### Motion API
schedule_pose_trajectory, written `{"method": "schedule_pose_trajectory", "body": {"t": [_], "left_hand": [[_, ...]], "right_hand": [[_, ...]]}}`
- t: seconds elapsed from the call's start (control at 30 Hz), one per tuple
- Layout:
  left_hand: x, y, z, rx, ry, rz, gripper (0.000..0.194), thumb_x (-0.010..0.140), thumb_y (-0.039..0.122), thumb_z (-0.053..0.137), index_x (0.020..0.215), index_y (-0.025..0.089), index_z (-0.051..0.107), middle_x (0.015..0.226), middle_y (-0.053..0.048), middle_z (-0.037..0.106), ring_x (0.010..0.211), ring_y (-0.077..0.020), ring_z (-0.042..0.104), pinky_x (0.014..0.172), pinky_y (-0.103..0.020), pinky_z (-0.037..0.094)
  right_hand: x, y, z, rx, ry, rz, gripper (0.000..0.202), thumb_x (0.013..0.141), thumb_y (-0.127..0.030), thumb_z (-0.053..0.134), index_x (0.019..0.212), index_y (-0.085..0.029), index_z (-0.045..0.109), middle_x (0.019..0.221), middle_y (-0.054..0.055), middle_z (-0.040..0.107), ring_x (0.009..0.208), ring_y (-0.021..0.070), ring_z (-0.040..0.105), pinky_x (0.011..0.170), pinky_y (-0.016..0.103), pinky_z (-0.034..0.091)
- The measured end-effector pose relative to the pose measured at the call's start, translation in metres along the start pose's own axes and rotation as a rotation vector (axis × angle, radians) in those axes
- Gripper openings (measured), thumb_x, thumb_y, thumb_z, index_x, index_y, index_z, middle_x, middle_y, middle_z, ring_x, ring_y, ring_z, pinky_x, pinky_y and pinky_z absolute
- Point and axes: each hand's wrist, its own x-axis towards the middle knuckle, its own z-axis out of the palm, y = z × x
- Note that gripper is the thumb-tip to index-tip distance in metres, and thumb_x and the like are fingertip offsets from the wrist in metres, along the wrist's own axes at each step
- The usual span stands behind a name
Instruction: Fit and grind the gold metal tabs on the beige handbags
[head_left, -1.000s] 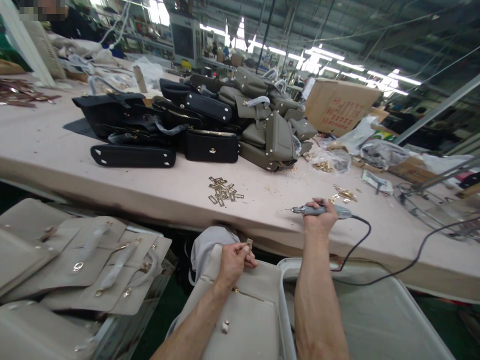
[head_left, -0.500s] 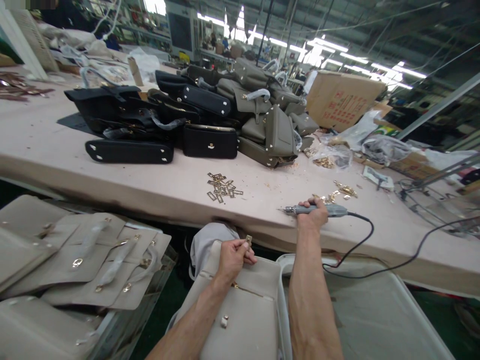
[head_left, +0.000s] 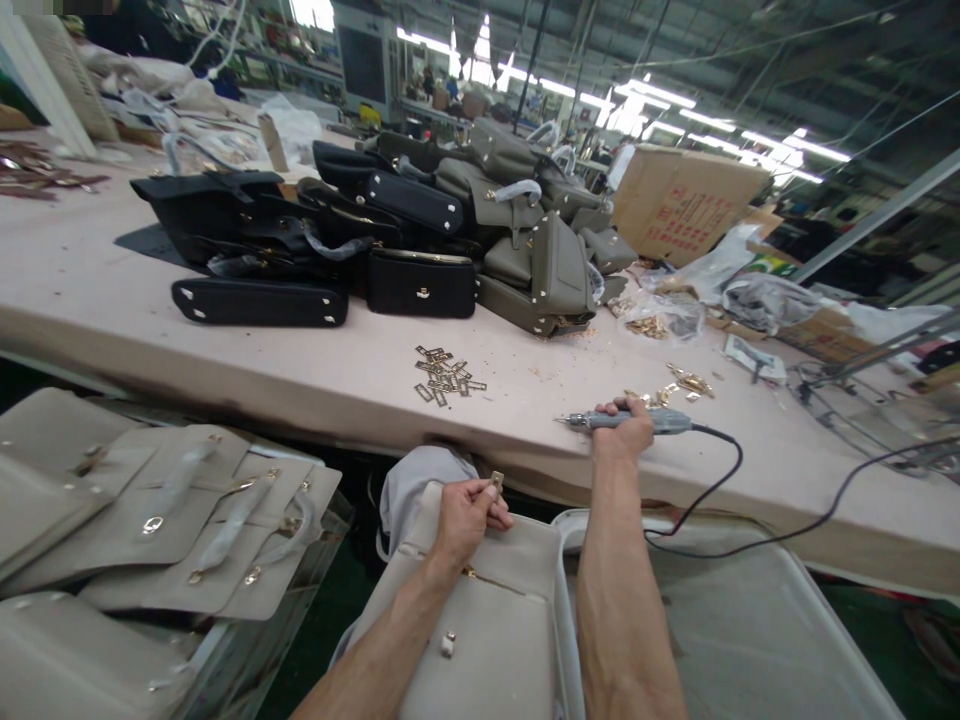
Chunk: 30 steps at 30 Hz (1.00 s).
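Observation:
My right hand [head_left: 628, 426] is wrapped round a grey electric screwdriver [head_left: 671, 421], its bit pointing left just above the table's front edge. A dark cord runs from its rear end. Between the thumb and fingers of my left hand [head_left: 466, 512] is a small gold metal plate [head_left: 497, 480]. That hand is over the upper part of a light beige handbag [head_left: 495, 640], which has a gold zip and a small gold fitting on its front. On the table lies a pile of flat gold frames [head_left: 444, 376]. Loose gold pieces [head_left: 690, 381] lie behind the screwdriver.
Black handbags [head_left: 259, 303] and olive handbags [head_left: 555, 275] are heaped on the table [head_left: 315, 385]. More beige bags [head_left: 172, 500] lie at the left. A cardboard box [head_left: 686, 205], plastic bags [head_left: 675, 312] and a wire rack [head_left: 847, 395] stand at the right. Below is a pale bin [head_left: 772, 640].
The screwdriver and my right hand have shifted very slightly left. My left hand holds the gold plate in nearly the same place.

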Motion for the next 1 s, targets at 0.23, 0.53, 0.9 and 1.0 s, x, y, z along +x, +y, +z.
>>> {"method": "schedule_pose_trajectory", "body": {"t": [0.23, 0.53, 0.9, 1.0], "left_hand": [[0.0014, -0.0024, -0.0006, -0.008, -0.007, 0.009, 0.046, 0.079, 0.055, 0.077, 0.074, 0.009, 0.072, 0.058, -0.011, 0.071, 0.045, -0.0172, 0.066, 0.047, -0.025, 0.057], [0.0013, -0.0022, -0.0012, -0.011, -0.015, 0.017, 0.046, 0.080, 0.055, 0.077, 0.075, 0.009, 0.072, 0.059, -0.010, 0.072, 0.046, -0.0176, 0.067, 0.049, -0.026, 0.058], [0.0003, -0.0034, -0.0021, 0.022, -0.001, 0.012, 0.044, 0.082, 0.053, 0.076, 0.076, 0.010, 0.072, 0.059, -0.011, 0.072, 0.047, -0.0181, 0.068, 0.049, -0.024, 0.058], [0.0001, -0.0018, -0.0016, 0.016, 0.003, 0.012, 0.046, 0.081, 0.055, 0.077, 0.075, 0.010, 0.072, 0.058, -0.010, 0.072, 0.047, -0.0184, 0.069, 0.049, -0.025, 0.058]], "right_hand": [[-0.0012, 0.0007, 0.0011, 0.071, 0.056, 0.015, 0.019, 0.074, -0.021, 0.064, 0.075, -0.020, 0.045, 0.067, -0.007, 0.051, 0.047, 0.0056, 0.046, 0.047, 0.020, 0.050], [-0.0030, 0.0021, 0.0010, 0.096, 0.027, 0.033, 0.017, 0.071, -0.018, 0.062, 0.077, -0.020, 0.046, 0.067, -0.007, 0.052, 0.047, 0.0061, 0.046, 0.048, 0.022, 0.051], [-0.0050, 0.0009, -0.0049, 0.113, -0.039, 0.051, 0.021, 0.075, -0.020, 0.065, 0.077, -0.020, 0.044, 0.070, -0.008, 0.052, 0.047, 0.0053, 0.046, 0.049, 0.021, 0.049], [-0.0074, -0.0010, -0.0051, 0.122, -0.046, 0.052, 0.019, 0.075, -0.019, 0.063, 0.077, -0.020, 0.045, 0.070, -0.008, 0.052, 0.048, 0.0052, 0.046, 0.049, 0.021, 0.048]]}}
